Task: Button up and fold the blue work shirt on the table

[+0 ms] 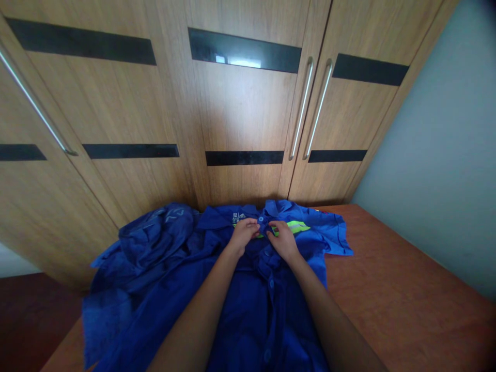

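Observation:
A blue work shirt (267, 299) with a green reflective stripe lies flat on a brown wooden table (387, 294), collar away from me. My left hand (245, 233) and my right hand (282, 237) meet at the shirt's buttoned front just below the collar. Both pinch the fabric of the placket with their fingers curled. A second blue garment (147, 258) lies crumpled to the left, partly under the shirt.
A wooden wardrobe (240, 119) with black strips and long metal handles (312, 108) stands right behind the table. A grey wall (445, 165) runs along the right. Dark floor (27, 310) shows at the lower left.

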Motion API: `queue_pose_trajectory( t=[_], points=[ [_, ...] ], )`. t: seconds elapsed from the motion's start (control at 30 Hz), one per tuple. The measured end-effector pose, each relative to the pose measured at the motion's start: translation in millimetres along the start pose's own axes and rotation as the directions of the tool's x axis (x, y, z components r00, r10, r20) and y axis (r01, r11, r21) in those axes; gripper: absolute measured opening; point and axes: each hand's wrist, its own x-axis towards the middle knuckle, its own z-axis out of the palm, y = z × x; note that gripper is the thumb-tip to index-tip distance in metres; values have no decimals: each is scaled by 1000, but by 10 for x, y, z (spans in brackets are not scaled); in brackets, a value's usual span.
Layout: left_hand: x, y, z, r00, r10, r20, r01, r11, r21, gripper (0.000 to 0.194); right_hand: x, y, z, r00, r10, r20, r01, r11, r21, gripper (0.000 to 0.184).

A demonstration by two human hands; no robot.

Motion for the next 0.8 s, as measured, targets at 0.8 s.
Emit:
queue_pose_trajectory(
  t=[0.8],
  points=[
    [410, 278, 22, 996, -61, 59, 68, 989, -134, 25, 175, -436, -44, 892, -135, 432, 110, 991, 81, 13]
  ],
)
